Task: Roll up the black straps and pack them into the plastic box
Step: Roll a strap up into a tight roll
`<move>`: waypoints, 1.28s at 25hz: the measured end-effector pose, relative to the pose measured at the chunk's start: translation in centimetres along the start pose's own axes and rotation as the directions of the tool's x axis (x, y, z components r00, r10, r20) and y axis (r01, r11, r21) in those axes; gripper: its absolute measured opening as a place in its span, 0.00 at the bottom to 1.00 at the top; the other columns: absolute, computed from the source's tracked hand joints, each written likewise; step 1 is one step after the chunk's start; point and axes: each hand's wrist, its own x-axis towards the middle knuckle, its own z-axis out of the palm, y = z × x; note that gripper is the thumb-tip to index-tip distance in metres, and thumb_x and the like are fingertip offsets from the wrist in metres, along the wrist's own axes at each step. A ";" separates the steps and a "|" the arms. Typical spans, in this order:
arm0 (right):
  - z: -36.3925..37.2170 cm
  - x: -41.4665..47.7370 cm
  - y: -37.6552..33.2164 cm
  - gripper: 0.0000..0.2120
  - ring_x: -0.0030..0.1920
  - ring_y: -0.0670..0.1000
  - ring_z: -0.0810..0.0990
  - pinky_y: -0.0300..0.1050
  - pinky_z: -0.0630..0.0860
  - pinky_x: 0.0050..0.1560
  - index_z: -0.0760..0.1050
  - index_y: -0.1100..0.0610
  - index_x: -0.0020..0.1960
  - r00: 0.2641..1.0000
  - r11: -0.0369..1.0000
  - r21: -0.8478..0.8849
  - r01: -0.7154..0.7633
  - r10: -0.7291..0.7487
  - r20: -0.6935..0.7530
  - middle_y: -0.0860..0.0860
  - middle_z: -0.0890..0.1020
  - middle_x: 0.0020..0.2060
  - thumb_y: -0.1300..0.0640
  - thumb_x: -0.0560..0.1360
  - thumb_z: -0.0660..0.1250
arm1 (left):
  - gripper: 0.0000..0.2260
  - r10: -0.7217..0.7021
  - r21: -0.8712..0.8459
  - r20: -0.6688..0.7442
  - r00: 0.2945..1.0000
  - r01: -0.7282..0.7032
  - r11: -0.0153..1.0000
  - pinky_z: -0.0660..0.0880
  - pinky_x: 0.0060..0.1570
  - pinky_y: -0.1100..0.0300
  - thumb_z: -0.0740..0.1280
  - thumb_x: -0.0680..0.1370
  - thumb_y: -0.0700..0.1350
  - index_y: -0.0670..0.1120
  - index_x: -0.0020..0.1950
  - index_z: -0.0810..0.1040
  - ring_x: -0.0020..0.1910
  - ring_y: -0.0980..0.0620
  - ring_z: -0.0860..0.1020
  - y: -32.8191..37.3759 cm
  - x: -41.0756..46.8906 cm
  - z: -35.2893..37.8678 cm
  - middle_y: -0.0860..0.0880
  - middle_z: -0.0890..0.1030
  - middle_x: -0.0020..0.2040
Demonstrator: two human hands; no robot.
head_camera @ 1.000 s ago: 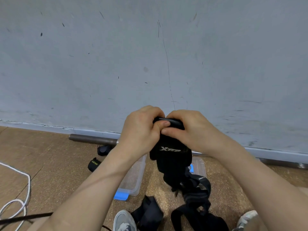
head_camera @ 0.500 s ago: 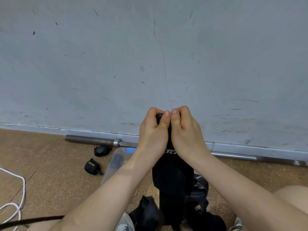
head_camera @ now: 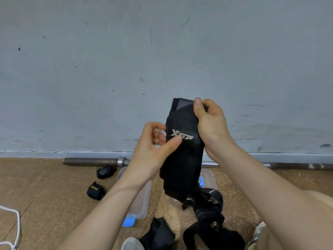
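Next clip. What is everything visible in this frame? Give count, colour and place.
held strap: 1, black with a white logo, hanging in front of the wall
rolled straps: 2, black, on the floor left of the box
loose straps: count unclear, black, heaped on the floor at bottom centre
plastic box: 1, clear with a blue clip, on the floor beside the left forearm
lid: 1, clear with a blue clip, on the floor behind the held strap
barbell: 1, dark and silver, along the wall base
cord: 1, white, on the floor at far left
shoes: 2, pale grey, at the bottom edge
left hand: thumb on the held strap's left edge
right hand: pinches the held strap's top
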 end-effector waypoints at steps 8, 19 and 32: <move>-0.3 0.8 0.1 0.25 0.40 0.56 0.76 0.57 0.77 0.46 0.72 0.64 0.43 0.999 0.986 -0.159 -0.042 0.039 -0.017 0.57 0.76 0.38 0.43 0.83 0.53 | 0.20 -0.106 -0.101 0.147 0.983 0.121 0.988 0.74 0.38 0.65 0.76 0.68 0.47 0.50 0.56 0.74 0.38 0.51 0.73 -0.5 -0.5 0.4 0.45 0.75 0.40; -0.5 -0.6 -1.6 0.15 0.44 0.52 0.76 0.49 0.75 0.48 0.70 0.55 0.43 0.968 0.976 -0.158 -0.152 0.179 0.174 0.53 0.77 0.42 0.48 0.84 0.57 | 0.19 -0.064 -0.199 0.192 0.979 0.103 0.975 0.79 0.46 0.65 0.72 0.72 0.50 0.49 0.61 0.76 0.52 0.55 0.83 0.9 -0.8 1.7 0.49 0.85 0.52; 0.9 -1.7 -0.7 0.08 0.44 0.48 0.75 0.42 0.73 0.45 0.70 0.52 0.46 0.984 0.997 -0.071 -0.026 0.038 0.172 0.50 0.76 0.44 0.52 0.83 0.59 | 0.06 -0.042 -0.007 0.072 0.997 0.042 0.999 0.81 0.46 0.59 0.70 0.77 0.44 0.47 0.53 0.81 0.47 0.52 0.84 1.7 -0.4 0.8 0.49 0.86 0.47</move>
